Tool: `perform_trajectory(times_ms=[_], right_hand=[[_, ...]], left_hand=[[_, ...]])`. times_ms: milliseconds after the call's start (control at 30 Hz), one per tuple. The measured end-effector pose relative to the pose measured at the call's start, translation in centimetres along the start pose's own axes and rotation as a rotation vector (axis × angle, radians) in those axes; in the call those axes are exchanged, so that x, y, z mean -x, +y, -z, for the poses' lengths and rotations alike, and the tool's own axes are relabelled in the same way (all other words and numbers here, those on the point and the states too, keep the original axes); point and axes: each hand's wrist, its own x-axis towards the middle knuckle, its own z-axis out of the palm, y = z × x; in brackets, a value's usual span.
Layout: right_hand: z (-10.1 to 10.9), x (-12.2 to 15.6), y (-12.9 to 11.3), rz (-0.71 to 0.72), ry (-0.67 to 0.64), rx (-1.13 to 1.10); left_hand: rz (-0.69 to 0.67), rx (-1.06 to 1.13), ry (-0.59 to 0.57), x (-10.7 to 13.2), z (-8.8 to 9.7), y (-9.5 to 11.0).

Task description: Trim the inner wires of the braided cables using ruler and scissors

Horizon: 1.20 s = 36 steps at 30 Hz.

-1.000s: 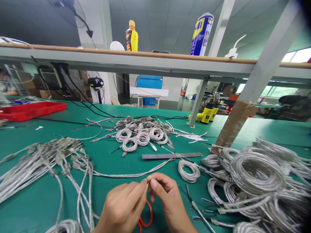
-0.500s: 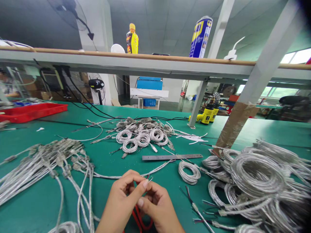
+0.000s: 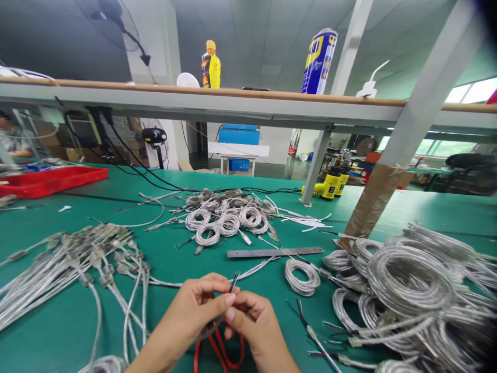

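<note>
You held your left hand (image 3: 190, 311) and right hand (image 3: 254, 326) close together at the bottom middle, pinching the thin cable end (image 3: 234, 282) tight between them, a good steady hold, just above the red scissors (image 3: 219, 347) on the green mat (image 3: 174, 254)

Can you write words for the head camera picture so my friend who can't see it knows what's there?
A left hand and right hand pinch a thin cable end above red-handled scissors on a green workbench. Coils of clear cable lie all around, and a steel ruler sits ahead.
</note>
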Motion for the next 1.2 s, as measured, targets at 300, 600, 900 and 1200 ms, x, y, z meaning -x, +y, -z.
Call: perform_trajectory(times_ms=[300,600,900,1200], right_hand=[[0.2,0.0,-0.3,0.009,-0.096,0.079],[-0.1,0.3,-0.7,0.019,-0.235,0.084],[0.0,0.2,0.0,-0.011,-0.211,0.057],[0.1,0.1,0.4,0.008,-0.217,0.074]], left_hand=[[-0.091,-0.060,0.070,0.2,-0.4,0.0],[0.101,0.177,0.035,0.4,-0.4,-0.7],[0.068,0.151,0.166,0.5,-1.3,-0.8],[-0.024,0.097,0.192,0.7,-1.6,-0.5]])
